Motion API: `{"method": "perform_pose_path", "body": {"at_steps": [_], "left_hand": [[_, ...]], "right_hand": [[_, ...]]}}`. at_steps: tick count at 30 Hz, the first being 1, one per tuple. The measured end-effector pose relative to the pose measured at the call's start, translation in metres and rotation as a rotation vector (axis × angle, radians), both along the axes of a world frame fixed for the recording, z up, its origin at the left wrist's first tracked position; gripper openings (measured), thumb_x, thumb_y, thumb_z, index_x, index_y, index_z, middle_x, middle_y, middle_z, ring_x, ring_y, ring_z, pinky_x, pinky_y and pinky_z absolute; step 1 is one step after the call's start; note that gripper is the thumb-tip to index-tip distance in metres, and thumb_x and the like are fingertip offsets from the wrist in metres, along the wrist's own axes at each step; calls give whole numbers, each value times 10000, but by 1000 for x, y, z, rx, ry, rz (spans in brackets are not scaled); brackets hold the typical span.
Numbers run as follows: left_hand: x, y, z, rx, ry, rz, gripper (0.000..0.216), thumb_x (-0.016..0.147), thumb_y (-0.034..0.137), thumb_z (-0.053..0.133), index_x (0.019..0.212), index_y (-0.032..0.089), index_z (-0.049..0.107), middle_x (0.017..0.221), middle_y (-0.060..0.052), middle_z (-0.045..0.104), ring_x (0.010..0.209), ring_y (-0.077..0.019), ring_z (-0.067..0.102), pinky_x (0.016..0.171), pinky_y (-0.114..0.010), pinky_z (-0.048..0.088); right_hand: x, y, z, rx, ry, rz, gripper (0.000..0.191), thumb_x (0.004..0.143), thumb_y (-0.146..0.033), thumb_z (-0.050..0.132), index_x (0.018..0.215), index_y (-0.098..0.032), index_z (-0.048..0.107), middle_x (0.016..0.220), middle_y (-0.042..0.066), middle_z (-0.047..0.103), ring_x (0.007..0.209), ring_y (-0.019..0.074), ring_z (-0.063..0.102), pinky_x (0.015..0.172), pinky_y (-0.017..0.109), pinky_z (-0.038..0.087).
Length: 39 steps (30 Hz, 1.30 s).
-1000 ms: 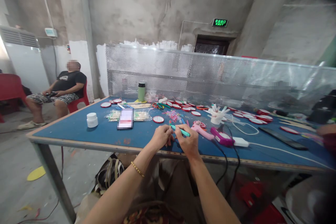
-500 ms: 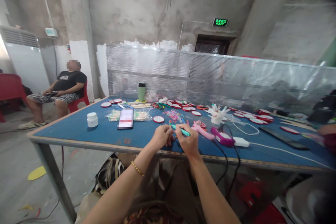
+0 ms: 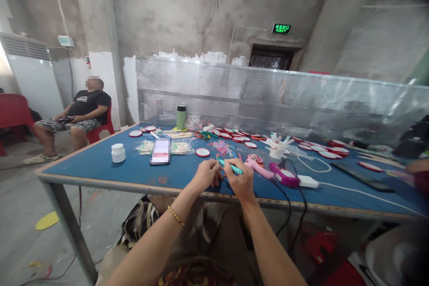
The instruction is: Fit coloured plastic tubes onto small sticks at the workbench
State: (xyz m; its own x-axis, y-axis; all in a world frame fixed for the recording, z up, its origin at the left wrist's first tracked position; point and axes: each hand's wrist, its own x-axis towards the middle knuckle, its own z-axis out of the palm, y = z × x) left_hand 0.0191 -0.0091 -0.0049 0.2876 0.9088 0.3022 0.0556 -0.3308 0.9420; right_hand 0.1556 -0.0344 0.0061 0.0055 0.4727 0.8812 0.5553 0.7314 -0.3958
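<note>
My right hand grips a teal marker, its tip pointing left toward my other hand. Closed and close beside it at the table's front edge, my left hand pinches a small piece that is mostly covered by the fingers; I cannot make out what it is. Just beyond the hands lie a round red-rimmed disc and a pile of small pink and coloured bits. A pink glue gun rests to the right of my right hand.
On the blue table are a white jar, a phone, a green bottle and a white cup of sticks. Cables run from a purple device over the front edge. A person sits at left.
</note>
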Motion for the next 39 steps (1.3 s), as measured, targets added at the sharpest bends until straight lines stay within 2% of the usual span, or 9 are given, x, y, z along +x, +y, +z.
{"method": "perform_pose_path", "body": {"at_steps": [13,20,26,39], "left_hand": [[1,2,-2,-18,-7,-7,197,904,259,467,765,150,555,625,-1,648,374,-73,526,355,-152,353],[0,-3,2,-4,19,8,224,920,243,453,741,152,553,509,28,585,334,-67,471,359,-153,332],[0,0,-1,-6,3,2,222,910,263,462,745,150,557,600,5,639,373,-73,522,361,-154,353],[0,2,-2,-6,2,-4,221,909,275,471,743,151,548,611,1,641,369,-68,519,354,-145,349]], "right_hand": [[1,0,-2,-13,22,-4,187,921,-306,573,793,-211,671,691,7,696,570,150,640,539,244,508],[1,0,-1,2,-9,10,198,922,-292,559,787,-210,677,693,7,699,574,147,639,550,247,505],[1,0,-1,-8,1,0,188,920,-291,564,797,-207,677,696,6,700,553,142,629,541,243,500],[1,1,-1,-1,11,-12,203,914,-307,562,774,-208,670,692,9,705,541,142,625,533,247,501]]}}
